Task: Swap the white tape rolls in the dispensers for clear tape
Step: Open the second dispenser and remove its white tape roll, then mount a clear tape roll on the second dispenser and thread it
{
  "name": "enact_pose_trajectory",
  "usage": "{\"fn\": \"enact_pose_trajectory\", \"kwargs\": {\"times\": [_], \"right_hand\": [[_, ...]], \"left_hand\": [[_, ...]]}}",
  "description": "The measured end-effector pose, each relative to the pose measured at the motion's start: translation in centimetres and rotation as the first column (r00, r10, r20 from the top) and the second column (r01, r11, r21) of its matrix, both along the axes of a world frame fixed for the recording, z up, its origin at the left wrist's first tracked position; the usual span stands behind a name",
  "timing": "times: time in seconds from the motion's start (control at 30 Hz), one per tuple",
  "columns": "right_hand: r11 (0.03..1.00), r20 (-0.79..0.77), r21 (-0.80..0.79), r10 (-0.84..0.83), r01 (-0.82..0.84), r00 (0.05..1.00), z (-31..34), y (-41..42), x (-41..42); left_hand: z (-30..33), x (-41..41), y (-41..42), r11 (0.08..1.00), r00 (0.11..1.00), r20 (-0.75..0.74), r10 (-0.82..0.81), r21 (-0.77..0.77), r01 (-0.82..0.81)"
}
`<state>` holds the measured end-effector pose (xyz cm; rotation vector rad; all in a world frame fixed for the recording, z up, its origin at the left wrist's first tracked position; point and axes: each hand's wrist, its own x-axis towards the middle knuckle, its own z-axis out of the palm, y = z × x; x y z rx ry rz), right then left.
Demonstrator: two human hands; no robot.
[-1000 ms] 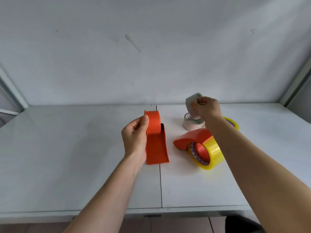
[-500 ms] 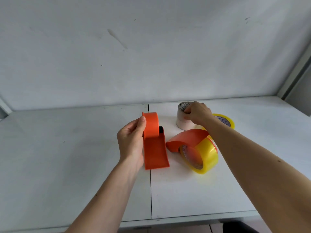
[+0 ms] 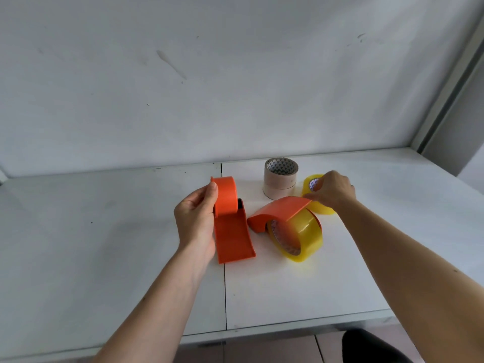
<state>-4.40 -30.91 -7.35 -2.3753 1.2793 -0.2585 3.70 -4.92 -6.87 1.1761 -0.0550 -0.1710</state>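
Note:
My left hand (image 3: 195, 218) grips an orange tape dispenser (image 3: 231, 226) by its drum, which carries no roll; its flat tail rests on the table. To its right lies a second orange dispenser (image 3: 279, 209) on its side, loaded with a yellowish clear tape roll (image 3: 301, 239). Behind it two white tape rolls (image 3: 280, 182) stand stacked on the table. My right hand (image 3: 331, 191) closes its fingers on another clear yellowish roll (image 3: 313, 189), tilted up just right of the white stack and partly hidden by the hand.
The work surface is a white table (image 3: 104, 244) with a seam down the middle, backed by a white wall. A metal frame post (image 3: 445, 100) rises at the far right. A dark object (image 3: 372, 347) sits below the table's front edge.
My right hand put a white roll down on top of the other white roll, then moved right onto the clear roll. My left hand kept hold of the empty dispenser.

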Motion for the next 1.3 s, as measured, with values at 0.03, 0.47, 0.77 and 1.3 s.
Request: {"fn": "enact_pose_trajectory", "kwargs": {"times": [0.03, 0.47, 0.77, 1.3], "right_hand": [[1.000, -0.021, 0.000, 0.009, -0.009, 1.000, -0.2, 0.0, -0.1], [0.980, 0.472, 0.170, -0.175, 0.106, 0.864, 3.9, 1.3, -2.5], [0.956, 0.765, 0.261, -0.122, -0.132, 0.632, 9.2, 8.2, -1.1], [0.560, 0.672, 0.712, -0.371, -0.422, 0.641, 4.5, 19.2, -0.1]], "left_hand": [[0.0, -0.1, 0.0, 1.000, 1.000, -0.002, -0.009, 0.001, 0.009], [-0.4, -0.1, 0.6, 1.000, 0.999, 0.028, -0.021, 0.020, 0.021], [0.4, -0.4, 2.1, 0.998, 0.997, 0.048, -0.063, 0.012, 0.063], [0.7, 0.3, 6.0, 0.995, 0.992, 0.101, -0.077, 0.076, 0.069]]}}
